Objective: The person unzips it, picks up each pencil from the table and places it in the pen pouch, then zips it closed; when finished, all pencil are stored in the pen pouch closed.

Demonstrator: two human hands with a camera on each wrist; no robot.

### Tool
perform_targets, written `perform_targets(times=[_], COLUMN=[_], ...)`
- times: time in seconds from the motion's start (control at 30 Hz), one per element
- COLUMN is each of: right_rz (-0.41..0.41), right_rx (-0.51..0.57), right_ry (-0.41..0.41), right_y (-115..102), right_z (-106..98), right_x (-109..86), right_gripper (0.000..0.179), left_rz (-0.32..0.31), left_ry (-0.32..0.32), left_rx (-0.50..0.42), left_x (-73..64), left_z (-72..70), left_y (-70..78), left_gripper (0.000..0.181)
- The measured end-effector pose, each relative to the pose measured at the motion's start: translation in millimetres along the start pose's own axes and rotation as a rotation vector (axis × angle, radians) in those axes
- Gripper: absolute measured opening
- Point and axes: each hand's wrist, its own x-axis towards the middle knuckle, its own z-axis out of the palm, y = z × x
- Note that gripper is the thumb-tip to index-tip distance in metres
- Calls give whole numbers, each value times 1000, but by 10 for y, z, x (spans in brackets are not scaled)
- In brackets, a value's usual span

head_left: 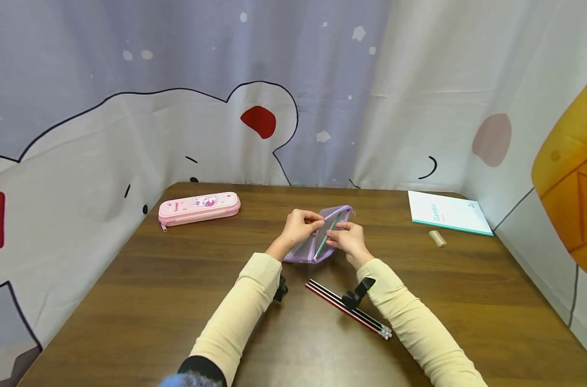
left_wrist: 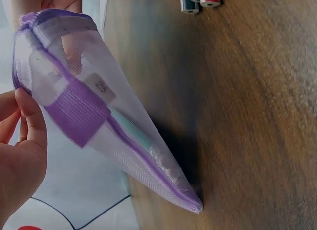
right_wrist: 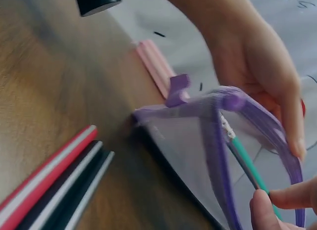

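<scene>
A see-through mesh pencil pouch [head_left: 302,249] with purple trim stands tilted over the table, its zip mouth spread apart. My left hand [head_left: 298,228] pinches the purple rim between thumb and fingertips. In my right hand [head_left: 350,240], thumb and fingers pinch a green pencil [right_wrist: 246,160] that slants into the pouch mouth, its eraser end inside the purple edges. Through the mesh in the left wrist view, a green stretch of pencil [left_wrist: 132,128] and a small printed tag [left_wrist: 100,88] show. Several striped pencils [head_left: 322,293] lie together on the table below my right wrist.
At the back left lies a pink pencil case [head_left: 199,209] with a cartoon print. A white and teal notebook [head_left: 445,212] rests at the back right, a small beige cylinder [head_left: 437,238] in front of it. Curtains [head_left: 322,107] hang behind the brown table [head_left: 187,301].
</scene>
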Motion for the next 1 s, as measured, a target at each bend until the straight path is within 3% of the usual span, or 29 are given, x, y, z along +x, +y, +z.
perform_targets(times=[0.23, 0.4, 0.6, 0.7, 0.77, 0.87, 1.0], right_rz=[-115, -185, -217, -296, -375, -477, -536], right_rx=[-211, -328, -330, -445, -582, -800, -1112], right_ry=[67, 27, -47, -73, -98, -236, -600], right_y=[59, 82, 33, -7, -26, -39, -33], right_z=[117, 98, -55, -175, -266, -397, -532], right_x=[-41, -75, -133, -183, -225, -296, -466], right_gripper=[40, 29, 25, 20, 15, 8, 12], left_rz=[-10, -16, -6, -8, -12, -17, -25], left_ry=[28, 50, 60, 53, 55, 68, 80], left_rx=[-4, 3, 14, 6, 2, 7, 16], left_x=[0, -10, -5, -2, 2, 13, 29], left_z=[2, -16, -32, -47, -60, -80, -92], left_y=[4, 33, 33, 22, 19, 15, 9], left_gripper=[16, 16, 15, 15, 15, 16, 15])
